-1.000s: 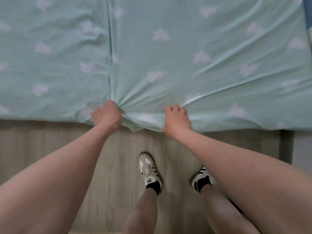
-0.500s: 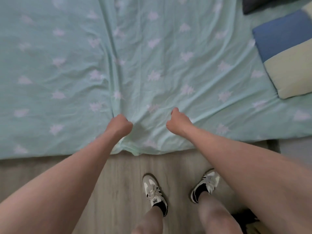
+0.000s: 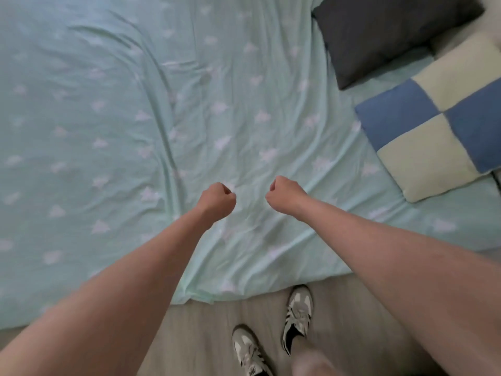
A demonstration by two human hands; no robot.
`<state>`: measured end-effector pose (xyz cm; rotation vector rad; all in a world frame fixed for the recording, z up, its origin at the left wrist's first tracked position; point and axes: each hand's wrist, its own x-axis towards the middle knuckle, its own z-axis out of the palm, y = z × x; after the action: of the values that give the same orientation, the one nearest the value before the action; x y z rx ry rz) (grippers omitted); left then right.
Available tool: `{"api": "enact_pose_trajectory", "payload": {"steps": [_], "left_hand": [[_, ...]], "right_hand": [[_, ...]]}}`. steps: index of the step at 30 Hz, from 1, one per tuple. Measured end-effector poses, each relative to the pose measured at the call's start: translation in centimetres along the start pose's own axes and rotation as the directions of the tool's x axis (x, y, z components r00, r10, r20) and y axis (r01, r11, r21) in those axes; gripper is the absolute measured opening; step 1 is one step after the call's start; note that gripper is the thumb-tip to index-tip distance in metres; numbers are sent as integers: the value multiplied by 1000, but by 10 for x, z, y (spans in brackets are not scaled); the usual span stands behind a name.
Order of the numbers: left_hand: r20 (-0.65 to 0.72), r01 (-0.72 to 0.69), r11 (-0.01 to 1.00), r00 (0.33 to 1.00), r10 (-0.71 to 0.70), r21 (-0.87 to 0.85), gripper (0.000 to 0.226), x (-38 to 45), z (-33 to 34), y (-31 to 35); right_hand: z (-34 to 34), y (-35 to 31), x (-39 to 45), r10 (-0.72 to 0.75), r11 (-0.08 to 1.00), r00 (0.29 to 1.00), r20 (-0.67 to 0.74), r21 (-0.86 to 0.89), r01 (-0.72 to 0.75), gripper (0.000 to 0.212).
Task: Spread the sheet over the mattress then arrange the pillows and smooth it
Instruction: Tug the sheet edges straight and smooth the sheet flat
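Note:
A mint-green sheet (image 3: 108,118) with pale star shapes covers the mattress, with long creases running through its middle and its near edge hanging at the mattress side. My left hand (image 3: 218,200) and my right hand (image 3: 284,196) are both closed fists held side by side over the sheet's near part, with no fabric visible in them. A dark grey pillow (image 3: 393,33) lies at the top right. A blue and cream checked pillow (image 3: 439,137) lies just in front of it on the right.
Grey wood-look floor (image 3: 217,335) runs along the near side of the bed. My two feet in white and black sneakers (image 3: 296,313) stand on it close to the mattress edge.
Both hands let go of the sheet's near edge and rose forward over the bed as fists. The view lifted, bringing the two pillows into sight.

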<state>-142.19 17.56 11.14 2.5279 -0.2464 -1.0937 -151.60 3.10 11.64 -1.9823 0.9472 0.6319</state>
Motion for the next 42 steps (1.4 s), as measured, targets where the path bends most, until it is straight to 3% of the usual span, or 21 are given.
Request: {"api": "enact_pose_trajectory", "payload": {"steps": [5,7,9,13,16,22,23,24,26,30,36,42], "left_hand": [[-81,-68,998,994,68,-4,15,-5,-43,34],[-77,-66,998,995,66,-5,18,-9,-58,25],[-60,-65,998,996,65,9,20,-12,-68,1],[-19,-31,999,999,32,37,21,-22,-91,-70],[-20,-44,998,999,45,44,28,-29,-119,-131],[-33,5,999,999,-4,33,2,-47,-194,-271],[-40,13,999,999,-11,40,8,-48,-201,-288],[-42,22,999,999,-20,50,18,-49,-213,-313],[-51,20,998,999,-17,57,36,-49,-224,-343],[-38,39,996,999,-36,75,43,-47,-231,-386],[54,66,991,996,-72,114,43,-19,-228,-431],[62,60,971,995,-77,232,53,53,-213,-473]], "right_hand": [[-33,-43,-4,-69,998,995,-67,7,70,13],[-26,-60,-7,-94,995,994,-56,-19,93,8],[-9,-75,-11,-95,994,995,-37,-49,93,17],[51,-108,-22,-74,994,997,-1,-83,74,26],[103,-140,-36,-56,994,998,2,-92,56,15],[224,-214,-73,21,994,1000,1,-104,-21,9],[241,-224,-77,39,995,999,12,-95,-38,8],[267,-240,-81,48,995,999,23,-92,-46,11],[300,-256,-83,76,994,997,27,-82,-73,41],[349,-268,-82,122,989,992,-25,-85,-124,65],[393,-264,-45,279,955,957,-75,-85,-285,75],[442,-273,16,322,943,942,-93,-59,-328,72]]}}
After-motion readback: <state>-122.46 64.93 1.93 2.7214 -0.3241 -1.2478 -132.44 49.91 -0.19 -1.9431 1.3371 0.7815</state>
